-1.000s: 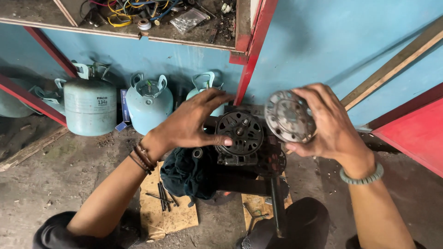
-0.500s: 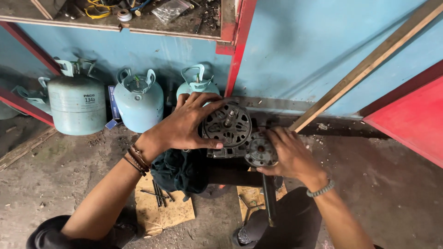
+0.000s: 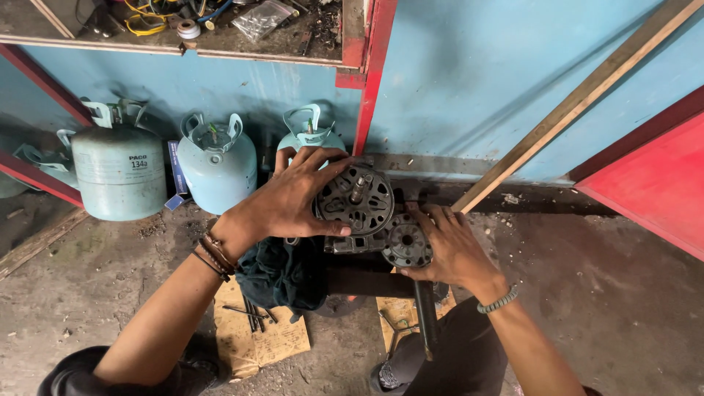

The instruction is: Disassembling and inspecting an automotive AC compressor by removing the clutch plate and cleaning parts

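— Since a second ago your right hand (image 3: pixel 449 248) has dropped from chest height, and the round grey perforated metal end cover (image 3: pixel 405 244) it carried now lies low, just beside the motor.

— And my left?

— Your left hand (image 3: pixel 293 199) stays spread over the round dark slotted metal motor body (image 3: pixel 357 199), fingers clamped around its left rim, with the short shaft sticking up at the centre.

— Is my right grip firm?

— Your fingers curl over the cover's right edge and press on it; your grip is closed on the cover.

— What sits around me?

— Your dark green cloth (image 3: pixel 282 273) hangs under the motor, over a torn brown cardboard sheet (image 3: pixel 257 334) on the concrete floor (image 3: pixel 623 315). Three pale blue gas cylinders (image 3: pixel 217 165) stand against the blue wall (image 3: pixel 469 88).
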